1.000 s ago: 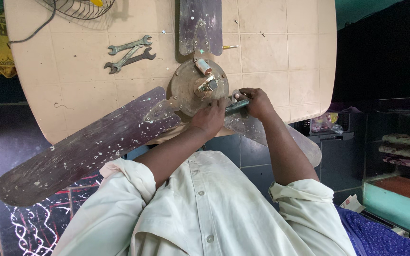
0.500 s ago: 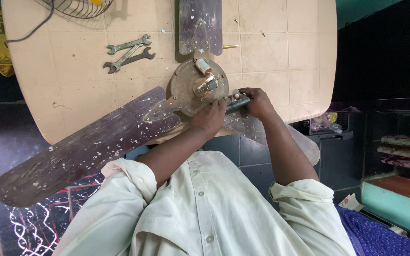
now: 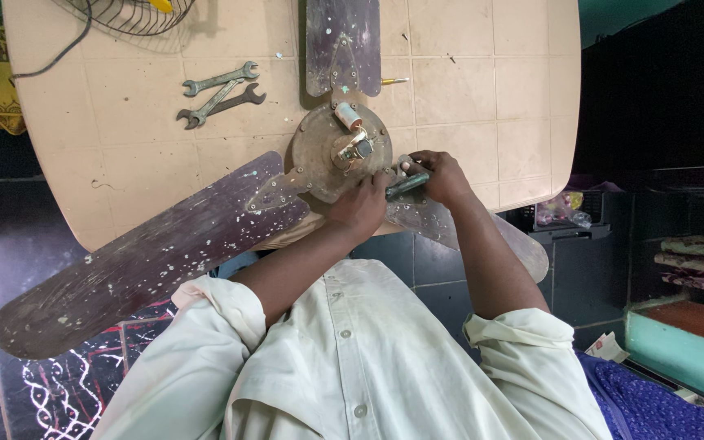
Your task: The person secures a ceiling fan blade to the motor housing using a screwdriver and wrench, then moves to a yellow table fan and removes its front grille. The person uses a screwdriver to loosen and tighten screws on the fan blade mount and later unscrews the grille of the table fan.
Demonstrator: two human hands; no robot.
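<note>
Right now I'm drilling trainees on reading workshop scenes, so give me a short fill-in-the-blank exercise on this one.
1. The ceiling fan lies on a tiled ____.
2. The right hand grips a tool with a ____ handle.
3. The left hand rests on the edge of the fan's round ____.
4. Two ____ lie crossed on the tiles, on the left-hand side of the fan.

Missing words: table; green; motor housing; spanners

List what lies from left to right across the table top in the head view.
Fan guard → two spanners → motor hub → left hand → right hand with a green-handled tool.
</note>
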